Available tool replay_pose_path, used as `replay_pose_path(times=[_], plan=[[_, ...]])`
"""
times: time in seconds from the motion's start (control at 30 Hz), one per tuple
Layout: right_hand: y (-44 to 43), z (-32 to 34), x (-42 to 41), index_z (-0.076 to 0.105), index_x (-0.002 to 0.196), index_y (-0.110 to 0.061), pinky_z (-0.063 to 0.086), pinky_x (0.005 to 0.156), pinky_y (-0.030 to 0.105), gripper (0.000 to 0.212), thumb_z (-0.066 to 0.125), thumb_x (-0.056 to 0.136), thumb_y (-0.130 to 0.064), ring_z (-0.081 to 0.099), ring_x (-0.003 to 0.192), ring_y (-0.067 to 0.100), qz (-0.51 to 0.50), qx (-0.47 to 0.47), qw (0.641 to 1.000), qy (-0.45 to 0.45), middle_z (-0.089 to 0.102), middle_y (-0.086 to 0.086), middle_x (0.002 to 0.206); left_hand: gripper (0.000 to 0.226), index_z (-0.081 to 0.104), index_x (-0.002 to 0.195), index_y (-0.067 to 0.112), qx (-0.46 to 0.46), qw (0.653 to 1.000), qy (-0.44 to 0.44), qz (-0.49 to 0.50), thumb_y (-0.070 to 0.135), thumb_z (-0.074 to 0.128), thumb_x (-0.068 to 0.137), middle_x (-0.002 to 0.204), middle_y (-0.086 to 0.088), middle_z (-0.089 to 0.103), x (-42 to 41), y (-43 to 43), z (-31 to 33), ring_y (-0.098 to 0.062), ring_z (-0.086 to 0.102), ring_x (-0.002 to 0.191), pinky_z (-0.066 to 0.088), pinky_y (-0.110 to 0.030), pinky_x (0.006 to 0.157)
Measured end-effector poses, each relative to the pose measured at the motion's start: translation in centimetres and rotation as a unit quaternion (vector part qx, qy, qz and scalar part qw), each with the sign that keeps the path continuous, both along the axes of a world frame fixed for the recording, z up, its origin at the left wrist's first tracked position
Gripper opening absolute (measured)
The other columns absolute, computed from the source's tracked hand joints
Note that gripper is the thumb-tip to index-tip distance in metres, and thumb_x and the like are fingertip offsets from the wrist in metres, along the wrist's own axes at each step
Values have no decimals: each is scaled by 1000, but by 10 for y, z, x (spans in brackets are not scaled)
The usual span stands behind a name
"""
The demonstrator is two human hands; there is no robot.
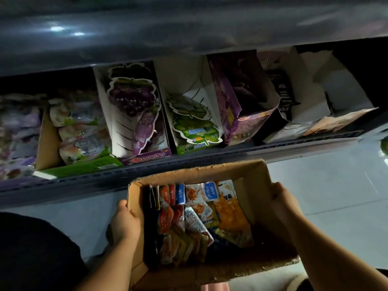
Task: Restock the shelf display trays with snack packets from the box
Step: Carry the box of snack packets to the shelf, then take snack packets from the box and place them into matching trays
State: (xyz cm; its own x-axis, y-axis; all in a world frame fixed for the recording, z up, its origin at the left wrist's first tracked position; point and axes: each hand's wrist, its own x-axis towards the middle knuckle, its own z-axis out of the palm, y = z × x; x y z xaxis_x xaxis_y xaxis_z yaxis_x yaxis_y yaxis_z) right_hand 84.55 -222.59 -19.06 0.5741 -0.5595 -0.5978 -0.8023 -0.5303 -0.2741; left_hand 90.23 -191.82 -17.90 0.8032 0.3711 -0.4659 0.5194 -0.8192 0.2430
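Note:
An open cardboard box (258, 179) sits low in the middle, in front of the shelf. Inside it lie several snack packets (201, 219), orange, red, blue and white. My left hand (126, 221) grips the box's left wall, thumb over the rim. My right hand (283, 198) grips the right wall near its far corner. On the shelf above stand several display trays: a green tray with clear packets (81, 131), a tray with purple grape-shaped packets (132, 101), a tray with green grape-shaped packets (195, 122), a purple tray (237, 114) and white trays (310, 106) at the right.
The dark shelf edge (189, 162) runs just beyond the box. An upper shelf (168, 32) overhangs the trays. Pale floor tiles (325, 181) lie to the right. Dark clothing (35, 255) fills the lower left.

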Motion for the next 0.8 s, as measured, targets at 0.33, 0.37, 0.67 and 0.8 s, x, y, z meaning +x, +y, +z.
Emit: replay_pose_path(times=[0.33, 0.37, 0.67, 0.8], plan=[[41, 57, 21, 36, 130, 2, 37, 70, 27, 39, 44, 93, -4, 50, 99, 30, 1, 104, 992, -75, 52, 21, 119, 39, 39, 133, 9, -75, 994, 70, -31, 7, 35, 94, 126, -17, 53, -6, 38, 19, -33, 51, 110, 42, -35, 87], [45, 62, 19, 38, 129, 2, 36, 70, 27, 36, 43, 94, -4, 48, 91, 26, 8, 109, 991, -81, 55, 16, 105, 41, 38, 134, 10, -85, 994, 68, -29, 7, 35, 94, 128, -16, 51, -8, 37, 23, -33, 50, 113, 41, -34, 90], [49, 44, 8, 39, 131, -6, 41, 67, 27, 37, 42, 93, -7, 52, 90, 27, -37, 79, 991, -106, 52, 17, 117, 44, 35, 137, 9, -77, 997, 22, -17, 5, 39, 93, 123, -20, 55, 2, 38, 7, -36, 55, 106, 45, -37, 83], [57, 19, 10, 40, 130, -4, 38, 98, 42, 41, 47, 90, -8, 43, 116, 34, -15, -39, 993, -113, 49, 19, 127, 42, 39, 136, 6, -56, 998, -27, 13, 3, 39, 93, 120, -25, 57, 10, 36, -8, -40, 55, 105, 43, -40, 82]])
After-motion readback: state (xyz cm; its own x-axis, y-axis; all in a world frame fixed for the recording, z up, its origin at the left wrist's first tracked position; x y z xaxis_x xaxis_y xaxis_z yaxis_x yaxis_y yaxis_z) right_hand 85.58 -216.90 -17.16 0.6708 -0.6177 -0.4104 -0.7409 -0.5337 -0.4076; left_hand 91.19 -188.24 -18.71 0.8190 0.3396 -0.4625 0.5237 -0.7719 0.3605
